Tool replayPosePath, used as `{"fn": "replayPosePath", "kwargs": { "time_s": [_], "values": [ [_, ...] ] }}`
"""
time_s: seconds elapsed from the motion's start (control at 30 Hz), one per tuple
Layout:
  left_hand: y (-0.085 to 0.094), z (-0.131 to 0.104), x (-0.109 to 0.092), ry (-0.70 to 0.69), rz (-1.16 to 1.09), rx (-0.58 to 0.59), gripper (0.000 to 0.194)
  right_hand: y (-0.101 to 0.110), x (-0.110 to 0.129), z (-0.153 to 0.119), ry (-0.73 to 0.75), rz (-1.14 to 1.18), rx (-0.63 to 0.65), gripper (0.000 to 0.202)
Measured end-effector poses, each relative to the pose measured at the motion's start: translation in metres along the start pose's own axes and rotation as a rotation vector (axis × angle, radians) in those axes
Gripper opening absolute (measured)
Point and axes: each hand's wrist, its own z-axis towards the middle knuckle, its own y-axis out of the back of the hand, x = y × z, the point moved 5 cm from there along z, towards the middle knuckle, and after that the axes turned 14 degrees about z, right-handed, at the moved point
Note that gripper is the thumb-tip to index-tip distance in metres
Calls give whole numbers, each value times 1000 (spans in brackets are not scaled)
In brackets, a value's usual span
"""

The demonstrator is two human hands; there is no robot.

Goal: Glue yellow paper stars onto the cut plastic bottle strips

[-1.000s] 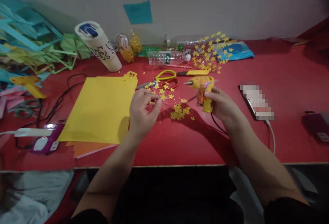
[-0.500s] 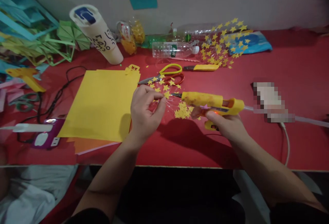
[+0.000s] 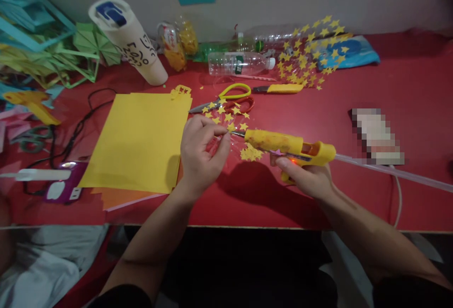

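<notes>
My right hand [image 3: 306,176] grips a yellow glue gun [image 3: 274,142], its orange light lit and a long clear glue stick running out of the back. The metal nozzle points left, right by the fingertips of my left hand [image 3: 205,150]. Thumb and forefinger of that hand are pinched together, and what sits between them is too small to make out. Just beyond the fingertips lies a clear plastic piece with yellow stars [image 3: 228,117] on it. A small pile of loose yellow paper stars [image 3: 252,152] is on the table beneath the glue gun.
Yellow paper sheets [image 3: 138,143] lie on the red table [image 3: 354,204] at left. Behind are scissors [image 3: 235,92], a utility knife [image 3: 283,88], plastic bottles [image 3: 237,65], a white tumbler [image 3: 138,48] and another star-covered piece [image 3: 300,65]. A phone [image 3: 377,136] lies right, a purple power strip [image 3: 65,183] left.
The glue gun has shifted slightly left and tilted, bringing its nozzle to my left fingertips. My left hand keeps its pinch almost in place. The camera view has shifted a little.
</notes>
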Motion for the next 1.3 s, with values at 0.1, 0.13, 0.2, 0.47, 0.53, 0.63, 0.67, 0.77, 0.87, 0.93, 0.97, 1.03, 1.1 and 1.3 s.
{"fn": "replayPosePath", "kwargs": {
  "time_s": [0.1, 0.13, 0.2, 0.47, 0.53, 0.63, 0.67, 0.77, 0.87, 0.93, 0.97, 1.03, 1.1, 1.3],
  "values": [
    [0, 0, -1, -3, -3, 1, 8, 1, -3, -2, -9, -6, -19, 30],
    [0, 0, -1, -1, -3, 3, 8, 2, -5, -3, -21, -4, -25, 30],
    [1, 0, -1, 8, -2, 9, 9, 2, -8, -4, -53, 5, -24, 32],
    [2, 0, -2, 23, -16, 8, 10, 1, -6, -3, -33, -7, -19, 28],
    [3, 0, -3, 24, -25, 9, 10, 1, -7, -4, -38, 0, -17, 28],
    [3, 0, -3, 35, -18, 20, 11, 1, -8, -4, -53, 7, -7, 30],
    [3, 0, -3, 38, -14, 25, 11, 1, -9, -4, -56, 7, -9, 30],
    [3, 0, -3, 38, -12, 23, 11, 1, -9, -4, -58, 9, -24, 31],
    [3, 0, -3, 30, -26, 7, 10, 1, -8, -4, -52, 21, -27, 30],
    [3, 0, -3, 28, -38, 0, 10, 1, -7, -4, -41, 29, -25, 29],
    [2, 0, -3, 26, -41, -1, 10, 1, -7, -4, -36, 28, -24, 29],
    [2, 0, -3, 25, -38, -4, 10, 1, -7, -4, -20, 21, -23, 29],
    [3, 0, -3, 22, -34, -8, 11, 1, -7, -5, -3, 12, -24, 29],
    [3, 1, -3, 14, -13, -10, 11, 0, -3, -3, 19, -7, -20, 27]
  ]
}}
